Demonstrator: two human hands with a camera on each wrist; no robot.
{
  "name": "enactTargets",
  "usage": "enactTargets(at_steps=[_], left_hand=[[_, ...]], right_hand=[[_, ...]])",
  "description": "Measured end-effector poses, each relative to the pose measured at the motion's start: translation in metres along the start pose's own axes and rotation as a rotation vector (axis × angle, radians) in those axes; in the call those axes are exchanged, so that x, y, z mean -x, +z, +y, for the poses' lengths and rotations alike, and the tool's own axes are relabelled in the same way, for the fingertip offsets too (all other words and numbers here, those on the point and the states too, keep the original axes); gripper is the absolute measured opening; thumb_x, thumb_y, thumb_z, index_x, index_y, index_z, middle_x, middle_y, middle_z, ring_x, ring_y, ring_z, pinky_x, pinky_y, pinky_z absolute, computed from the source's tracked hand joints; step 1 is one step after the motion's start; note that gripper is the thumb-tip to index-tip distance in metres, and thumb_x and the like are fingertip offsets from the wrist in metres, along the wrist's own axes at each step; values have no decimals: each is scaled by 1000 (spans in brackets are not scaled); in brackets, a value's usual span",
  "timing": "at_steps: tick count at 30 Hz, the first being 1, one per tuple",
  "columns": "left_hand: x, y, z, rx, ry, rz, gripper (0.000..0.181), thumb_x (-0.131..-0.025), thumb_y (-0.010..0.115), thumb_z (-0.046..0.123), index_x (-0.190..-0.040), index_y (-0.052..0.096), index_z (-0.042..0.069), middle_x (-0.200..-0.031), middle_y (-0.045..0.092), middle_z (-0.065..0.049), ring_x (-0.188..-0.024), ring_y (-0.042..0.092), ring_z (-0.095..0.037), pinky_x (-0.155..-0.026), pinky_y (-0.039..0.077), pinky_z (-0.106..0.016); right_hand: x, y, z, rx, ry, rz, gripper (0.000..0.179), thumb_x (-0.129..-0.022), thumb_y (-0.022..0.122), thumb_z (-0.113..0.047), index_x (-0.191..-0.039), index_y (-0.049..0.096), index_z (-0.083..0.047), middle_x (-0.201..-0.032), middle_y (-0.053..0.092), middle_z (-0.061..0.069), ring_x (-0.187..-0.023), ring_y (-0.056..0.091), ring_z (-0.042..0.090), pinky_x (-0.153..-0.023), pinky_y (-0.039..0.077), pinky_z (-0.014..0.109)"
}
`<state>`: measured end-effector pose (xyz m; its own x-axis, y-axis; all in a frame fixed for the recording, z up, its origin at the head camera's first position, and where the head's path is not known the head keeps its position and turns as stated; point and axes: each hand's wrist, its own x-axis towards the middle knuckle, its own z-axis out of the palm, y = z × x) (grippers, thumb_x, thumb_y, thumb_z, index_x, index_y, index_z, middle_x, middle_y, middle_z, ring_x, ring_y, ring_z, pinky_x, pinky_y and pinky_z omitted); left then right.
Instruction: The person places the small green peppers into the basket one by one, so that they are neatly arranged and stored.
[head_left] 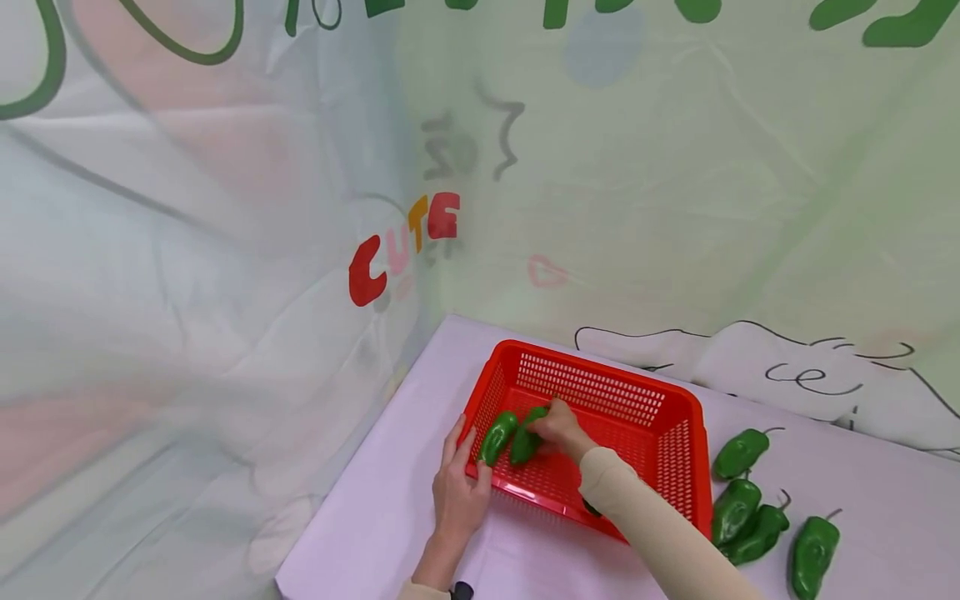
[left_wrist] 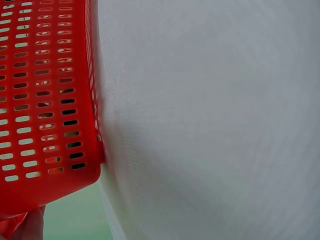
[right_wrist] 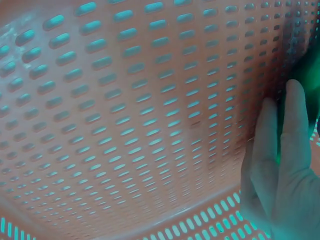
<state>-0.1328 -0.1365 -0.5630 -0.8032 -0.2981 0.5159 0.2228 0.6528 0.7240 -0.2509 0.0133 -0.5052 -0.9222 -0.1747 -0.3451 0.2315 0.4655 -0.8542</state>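
Note:
A red plastic basket (head_left: 622, 521) with slotted walls sits on the table. My left hand (head_left: 459, 492) grips its rim at the near left corner, fingers along the left side and thumb at the front. One finger shows at the rim in the left wrist view, low on the left. Inside the basket, my right hand (head_left: 561, 429) holds a green pepper (head_left: 527, 437) low over the basket floor. Another green pepper (head_left: 498, 438) lies just left of it, against the left wall. The right wrist view shows the fingers (right_wrist: 295, 125) along the held pepper's side.
To the basket's right, several green peppers lie on the pale tablecloth, among them a far one (head_left: 741, 454) and a near one (head_left: 814, 557). Printed fabric walls (head_left: 675, 208) stand behind and to the left of the table. The table's left edge runs beside my left hand.

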Motion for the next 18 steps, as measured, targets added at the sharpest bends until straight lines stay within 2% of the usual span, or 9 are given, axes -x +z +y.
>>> enactTargets(at_steps=[5,11,14,18], left_hand=[[0,1,1,1,8,-3,53,-80,60,7,-132,60,-2,-149,46,-8,-126,55,-25,-89,54,-41],[1,2,3,5,8,-11,53,-80,60,6,-133,59,-2,-150,45,-8,-125,55,-25,-89,54,-40],[0,2,2,1,14,-1,52,-80,60,7,-132,60,-3,-149,46,-8,-122,57,-26,-82,56,-36],[0,0,-1,8,29,21,51,-80,59,6,-130,60,-5,-147,47,-11,-116,60,-27,-64,54,-26]], right_hand=[[0,2,-2,-42,2,-33,55,-84,60,9,-132,36,20,-121,49,37,-98,64,47,-72,58,49],[2,-2,-4,-37,29,-64,57,-88,59,6,-138,33,18,-125,48,36,-100,63,46,-75,57,50],[3,-5,-6,-5,19,-79,58,-88,58,4,-138,31,18,-123,49,37,-100,63,46,-75,57,50],[5,-9,-9,29,24,-90,61,-90,58,-1,-140,28,19,-125,47,37,-101,62,47,-76,57,52]])
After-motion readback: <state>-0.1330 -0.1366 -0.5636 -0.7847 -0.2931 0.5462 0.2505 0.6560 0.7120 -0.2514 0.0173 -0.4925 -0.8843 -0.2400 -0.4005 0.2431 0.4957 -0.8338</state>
